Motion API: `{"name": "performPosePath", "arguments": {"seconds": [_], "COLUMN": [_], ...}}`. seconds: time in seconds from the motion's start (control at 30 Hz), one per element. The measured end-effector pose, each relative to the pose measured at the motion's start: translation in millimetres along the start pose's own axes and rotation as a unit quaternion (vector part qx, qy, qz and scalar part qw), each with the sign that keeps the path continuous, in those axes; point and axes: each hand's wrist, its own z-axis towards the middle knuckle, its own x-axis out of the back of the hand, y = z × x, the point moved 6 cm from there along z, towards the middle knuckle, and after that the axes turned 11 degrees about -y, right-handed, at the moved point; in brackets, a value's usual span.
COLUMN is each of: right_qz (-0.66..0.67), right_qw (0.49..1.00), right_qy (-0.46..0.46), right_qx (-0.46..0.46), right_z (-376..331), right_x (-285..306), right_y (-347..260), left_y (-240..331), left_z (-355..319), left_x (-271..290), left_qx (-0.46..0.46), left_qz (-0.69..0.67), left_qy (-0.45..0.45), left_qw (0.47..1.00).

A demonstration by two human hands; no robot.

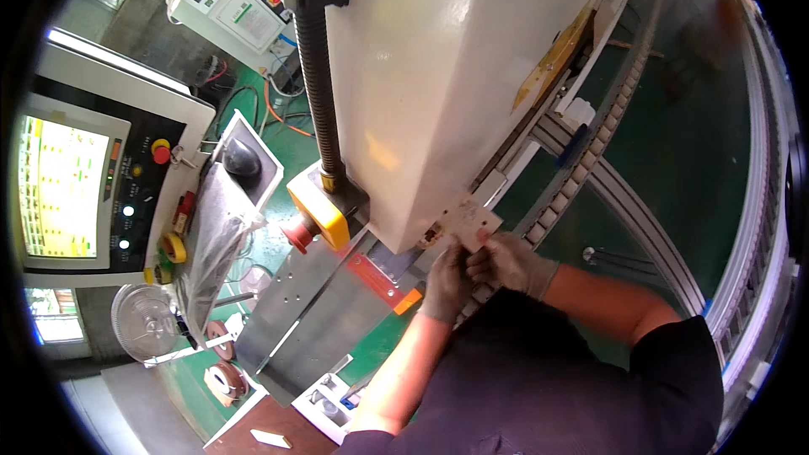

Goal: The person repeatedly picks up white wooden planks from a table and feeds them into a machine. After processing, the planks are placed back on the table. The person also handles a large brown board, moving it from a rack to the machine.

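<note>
while both your gloved hands are up at the lower edge of the big white machine housing [438, 76], the small pale plate [470, 215] you are handling sits between them, its upper edge touching or just under the housing's bottom corner. judging from how it lies, the piece is in hand and held up to the machine but not yet seated or let go; whether it is going on or coming off cannot be told. your left hand [447, 280] has its fingers curled close together, the tips pinching the plate's lower left edge from below. your right hand [510, 261] is closed too, fingers bent and pressed together, thumb and forefinger nipping the plate's lower right corner. neither hand is spread. how firmly the plate bears on the housing cannot be made out. just left of your hands lie the orange-red strip [375, 274] on the grey metal bed [312, 312] and the yellow box with the red stop button [316, 219]. well off to your left the control screen [59, 185] glows, and the toothed rail [590, 160] runs past on your right.
</note>
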Motion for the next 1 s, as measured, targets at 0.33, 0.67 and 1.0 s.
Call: {"name": "performPosePath", "arguments": {"seconds": [0.33,0.67,1.0], "right_qz": [0.030,-0.039,-0.836], "right_qw": [0.984,0.912,0.422], "right_qy": [-0.032,0.010,-0.241], "right_qx": [0.171,0.407,0.254], "right_z": [-2.6,-25.2,-1.8], "right_x": [59.9,10.7,-161.1], "right_y": [-90.6,-44.4,133.1], "left_y": [-23.0,-0.4,28.3], "left_z": [111.3,-49.4,-280.8], "left_x": [10.5,34.7,126.3], "left_qx": [-0.101,0.042,0.118], "left_qz": [0.180,0.634,0.729], "left_qy": [0.032,0.108,0.298], "left_qw": [0.978,0.765,0.605]}}
